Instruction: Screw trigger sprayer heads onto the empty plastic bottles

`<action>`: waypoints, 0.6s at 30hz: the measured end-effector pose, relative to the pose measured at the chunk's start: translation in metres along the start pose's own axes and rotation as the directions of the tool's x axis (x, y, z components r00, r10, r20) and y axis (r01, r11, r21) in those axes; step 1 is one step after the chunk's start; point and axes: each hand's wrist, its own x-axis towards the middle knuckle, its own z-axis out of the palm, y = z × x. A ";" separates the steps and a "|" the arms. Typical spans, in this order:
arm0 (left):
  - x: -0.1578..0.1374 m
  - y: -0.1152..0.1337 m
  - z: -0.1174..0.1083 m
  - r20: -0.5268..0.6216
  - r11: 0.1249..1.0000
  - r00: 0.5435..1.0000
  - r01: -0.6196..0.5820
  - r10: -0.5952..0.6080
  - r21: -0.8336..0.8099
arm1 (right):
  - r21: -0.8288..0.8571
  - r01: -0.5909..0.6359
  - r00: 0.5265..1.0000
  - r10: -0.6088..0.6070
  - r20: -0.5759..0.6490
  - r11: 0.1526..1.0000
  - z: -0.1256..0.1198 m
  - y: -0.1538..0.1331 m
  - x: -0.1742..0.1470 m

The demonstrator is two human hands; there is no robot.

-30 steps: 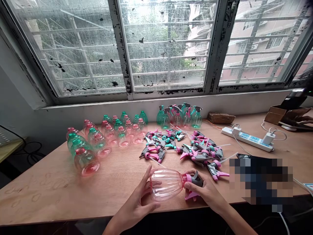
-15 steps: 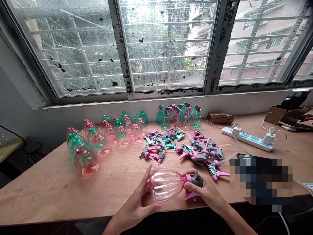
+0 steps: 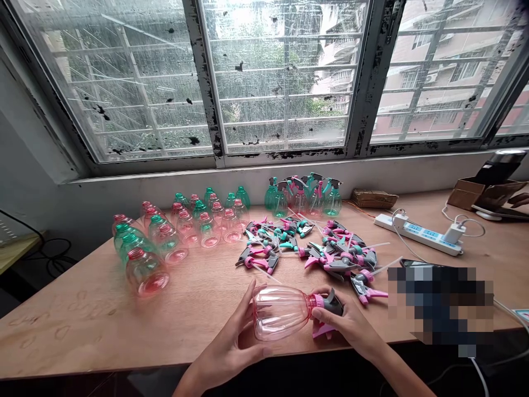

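A clear pink spray bottle (image 3: 281, 313) lies sideways above the table's front edge, its base to the left. My left hand (image 3: 232, 337) cups that base, fingers behind it and thumb underneath. At the neck, my right hand (image 3: 352, 326) is closed around a grey and pink trigger sprayer head (image 3: 332, 303), thumb against its pink collar. The head sits at the bottle's mouth; whether it is fully tightened I cannot tell. Its pink trigger points down beneath my right fingers. Just beyond my hands lies a heap of loose trigger heads (image 3: 343, 251) with white tubes.
Several open pink and green bottles (image 3: 177, 242) stand on the left. Bottles with sprayers (image 3: 333, 201) stand by the window. On the right are a white power strip (image 3: 421, 234), a blurred dark object (image 3: 442, 303), a cardboard box (image 3: 467, 193) and another person's hand (image 3: 519, 199).
My hands and the spray bottle look almost unmoved. At the far right, the other person's hand has shifted slightly rightward.
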 end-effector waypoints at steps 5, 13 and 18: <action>0.000 -0.001 -0.001 0.000 0.999 0.999 0.036 -0.036 -0.019 | -0.007 0.003 1.000 -0.003 0.009 1.000 -0.001 0.001 -0.002; 0.001 0.002 0.001 -0.011 0.998 1.000 -0.014 0.014 0.056 | -0.012 0.017 1.000 -0.017 0.022 1.000 -0.003 0.004 0.000; -0.001 0.001 -0.001 -0.010 0.999 1.000 0.010 -0.010 0.036 | -0.014 0.016 1.000 -0.015 0.025 1.000 -0.002 0.002 -0.001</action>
